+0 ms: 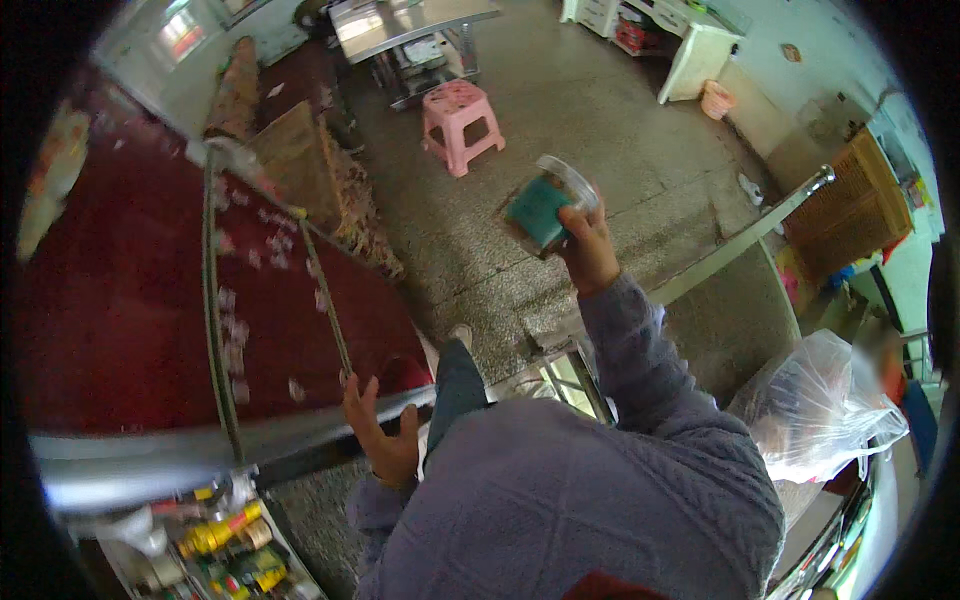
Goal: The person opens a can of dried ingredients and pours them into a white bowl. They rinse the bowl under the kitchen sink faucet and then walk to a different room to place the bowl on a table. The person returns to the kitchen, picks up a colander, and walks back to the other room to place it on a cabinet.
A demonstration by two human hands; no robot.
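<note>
My right hand point(591, 251) is raised ahead of me, gripping a blurred teal-green pad-like piece point(538, 210) together with a clear round-rimmed container or lid point(571, 180). Whether these two are one object I cannot tell. My left hand point(382, 433) is held low with its fingers apart and nothing in it. Its fingertips are close to the lower edge of a glossy dark red panel point(300, 330) with a flower pattern and long metal strips. Contact between them is unclear.
A pink plastic stool point(459, 124) stands on the speckled floor before a table point(412, 30). Lower left, an open box point(300, 559) holds yellow bottles and packets. A white plastic bag point(817, 412) sits at right beside a railing point(742, 232). A white desk point(694, 64) stands at the back.
</note>
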